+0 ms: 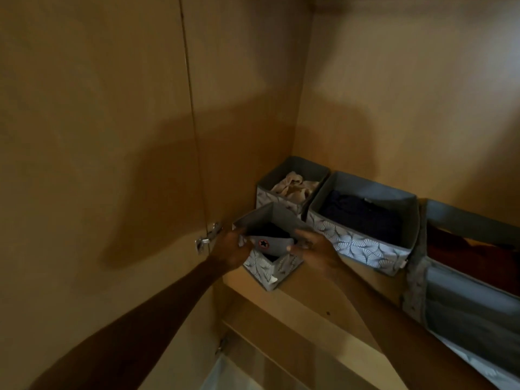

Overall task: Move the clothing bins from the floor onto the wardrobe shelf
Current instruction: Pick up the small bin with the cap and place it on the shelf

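A small grey fabric bin (266, 273) with a white leaf pattern rests on the front left corner of the wooden wardrobe shelf (318, 299). It holds dark clothes and a grey item with a red and black star badge. My left hand (230, 250) grips its left rim and my right hand (315, 249) grips its right rim. Behind it stands a small bin (292, 182) with cream cloth. To the right sit a wider bin (363, 220) of dark blue clothes and a large bin (467, 277) at the frame's right edge.
The wardrobe's side panel (247, 108) and open door (92, 136) rise on the left, with a metal hinge (206, 239) beside my left hand. A lower shelf edge (281, 333) runs beneath. The back wall (408, 94) stands behind the bins.
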### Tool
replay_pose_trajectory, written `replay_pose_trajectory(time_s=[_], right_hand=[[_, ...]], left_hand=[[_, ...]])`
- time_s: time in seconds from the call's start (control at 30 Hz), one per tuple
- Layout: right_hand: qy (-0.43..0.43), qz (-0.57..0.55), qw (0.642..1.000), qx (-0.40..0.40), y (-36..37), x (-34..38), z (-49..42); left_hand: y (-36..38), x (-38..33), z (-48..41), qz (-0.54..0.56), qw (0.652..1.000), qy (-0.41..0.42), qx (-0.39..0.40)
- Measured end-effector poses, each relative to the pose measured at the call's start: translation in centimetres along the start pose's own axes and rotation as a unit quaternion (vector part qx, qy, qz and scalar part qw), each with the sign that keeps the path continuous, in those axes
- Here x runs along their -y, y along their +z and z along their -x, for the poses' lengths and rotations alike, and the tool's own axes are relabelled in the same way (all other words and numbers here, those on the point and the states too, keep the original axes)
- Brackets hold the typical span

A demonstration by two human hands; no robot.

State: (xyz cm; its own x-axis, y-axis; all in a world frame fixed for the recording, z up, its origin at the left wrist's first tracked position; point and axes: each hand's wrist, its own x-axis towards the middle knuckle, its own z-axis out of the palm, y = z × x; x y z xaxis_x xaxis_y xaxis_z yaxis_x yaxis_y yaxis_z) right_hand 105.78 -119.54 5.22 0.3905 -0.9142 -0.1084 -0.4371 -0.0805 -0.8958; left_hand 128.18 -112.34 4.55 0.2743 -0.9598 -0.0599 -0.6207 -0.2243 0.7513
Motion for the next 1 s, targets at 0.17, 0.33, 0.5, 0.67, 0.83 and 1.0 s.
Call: replay_pose_trajectory(time_s=[0.17,0.33,0.5,0.67,0.83,1.0], right_hand=[[-0.020,0.066,0.996,0.058,1.5,-1.5,-0.4],[-0.045,0.083,0.995,0.030,3.0,-2.1,-0.5],[-0.078,0.110,0.991,-0.007,2.8,-2.0,-1.2],[-0.103,0.135,0.985,-0.044,3.4,-2.2,-1.5],[-0.117,0.129,0.984,-0.031,4.0,-1.9,-2.2],[-0.129,0.129,0.983,-0.017,4.5,-1.8,-2.7]], left_hand=[[1.4,1.4,0.9,-0.127,0.990,0.055,-0.013],[1.6,3.0,1.7,-0.242,0.961,0.124,-0.044],[1.1,3.9,0.8,-0.308,0.942,0.131,-0.008],[0.7,3.5,-0.3,-0.307,0.944,0.118,0.017],[0.1,4.0,-0.9,-0.313,0.943,0.112,0.000],[-0.4,4.5,-0.7,-0.325,0.940,0.106,-0.016]])
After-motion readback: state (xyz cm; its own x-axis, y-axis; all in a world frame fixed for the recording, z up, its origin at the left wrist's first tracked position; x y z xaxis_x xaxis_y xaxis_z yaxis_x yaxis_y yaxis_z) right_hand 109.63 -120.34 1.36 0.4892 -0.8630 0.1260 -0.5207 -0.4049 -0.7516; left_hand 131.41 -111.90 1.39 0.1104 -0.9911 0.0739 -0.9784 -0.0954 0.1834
